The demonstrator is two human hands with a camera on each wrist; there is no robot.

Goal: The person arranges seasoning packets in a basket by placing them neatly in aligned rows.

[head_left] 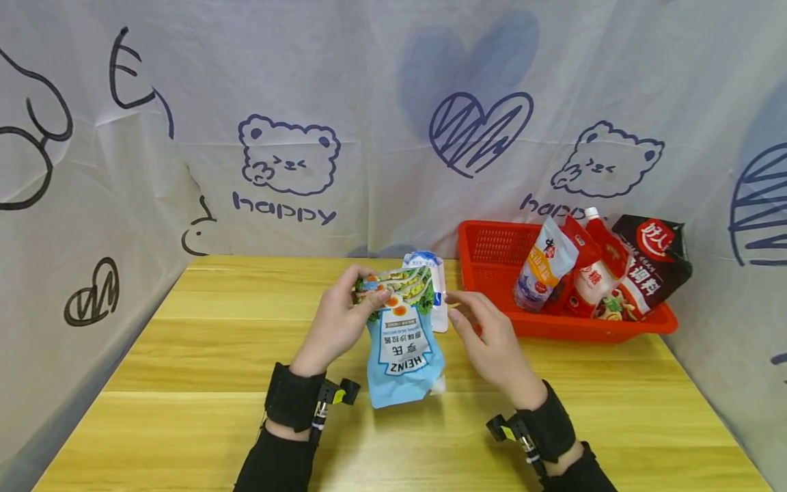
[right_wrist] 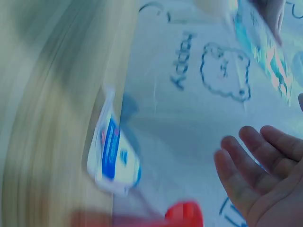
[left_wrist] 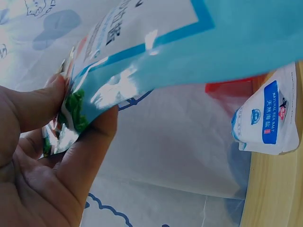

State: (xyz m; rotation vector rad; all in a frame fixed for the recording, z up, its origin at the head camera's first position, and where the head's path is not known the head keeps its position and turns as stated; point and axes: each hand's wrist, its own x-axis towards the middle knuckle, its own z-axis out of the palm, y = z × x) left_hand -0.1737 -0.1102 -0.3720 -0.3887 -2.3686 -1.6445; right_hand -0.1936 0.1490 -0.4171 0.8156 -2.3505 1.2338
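My left hand (head_left: 338, 318) pinches the edge of a light-blue Heinz salad dressing pouch (head_left: 402, 342), thumb on its printed front and fingers behind. The pouch hangs above the table with its lettering upside down and a white cap at its lower right corner. In the left wrist view, the thumb and fingers (left_wrist: 90, 156) clasp the pouch's food-picture end. My right hand (head_left: 492, 342) is just right of the pouch, fingers relaxed and holding nothing. Behind the pouch, partly hidden by it, a white sea salt bag (left_wrist: 267, 113) stands on the table.
A red plastic basket (head_left: 492, 273) sits at the back right. Inside it lean a salt bag (head_left: 544, 266), a red-and-white bottle (head_left: 593, 277) and a black seasoning packet (head_left: 652, 266). A white cloth wall (head_left: 381, 171) with drawings rises behind the wooden table (head_left: 215, 355).
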